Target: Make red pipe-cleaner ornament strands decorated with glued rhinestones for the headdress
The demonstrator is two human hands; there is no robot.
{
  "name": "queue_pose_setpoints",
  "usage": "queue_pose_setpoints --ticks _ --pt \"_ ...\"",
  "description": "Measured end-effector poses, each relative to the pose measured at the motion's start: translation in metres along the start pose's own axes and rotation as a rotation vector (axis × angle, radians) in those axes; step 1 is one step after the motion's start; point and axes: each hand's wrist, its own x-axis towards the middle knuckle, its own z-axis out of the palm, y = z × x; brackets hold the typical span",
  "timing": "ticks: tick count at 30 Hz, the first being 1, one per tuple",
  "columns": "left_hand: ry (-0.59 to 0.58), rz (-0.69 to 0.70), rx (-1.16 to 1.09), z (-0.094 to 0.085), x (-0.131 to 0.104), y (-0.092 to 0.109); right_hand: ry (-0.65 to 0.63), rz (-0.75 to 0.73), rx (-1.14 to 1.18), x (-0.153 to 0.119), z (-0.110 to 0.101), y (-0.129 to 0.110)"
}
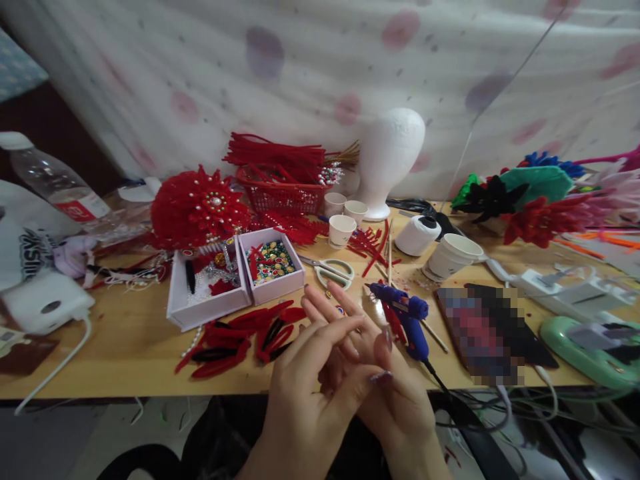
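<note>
In front of the table edge, my left hand (307, 373) lies across the palm of my right hand (387, 380). The fingers of the left are curved, with thumb and forefinger apart, and I see nothing between them. My right hand is turned palm up, its fingers stretched out. The space under my left palm is hidden. Just beyond the fingertips are cream-handled scissors (334, 273). Red and black fuzzy petals (235, 340) lie to the left of my hands. To the right rests a blue glue gun (407, 310), its nozzle pointing left.
Two white boxes (173, 303) hold beads and trinkets. Behind them stand a red flower ornament (200, 203) and a red basket (285, 197) of fuzzy stems. A white foam head (393, 147), paper cups (343, 230), thread spool (417, 235), tablet (493, 333) and power strip (575, 293) occupy the right.
</note>
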Motion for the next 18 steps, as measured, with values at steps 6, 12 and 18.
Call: queue_pose_setpoints --ticks 6,12,18 --pt "-0.004 0.286 0.257 -0.003 -0.003 -0.004 0.039 -0.011 -0.094 0.001 0.001 0.009" --pt "0.093 0.496 0.550 -0.008 -0.002 -0.019 0.097 -0.061 -0.116 0.003 0.003 0.021" --pt "0.155 0.412 0.468 -0.011 -0.008 -0.021 -0.012 0.058 -0.037 0.003 0.007 0.024"
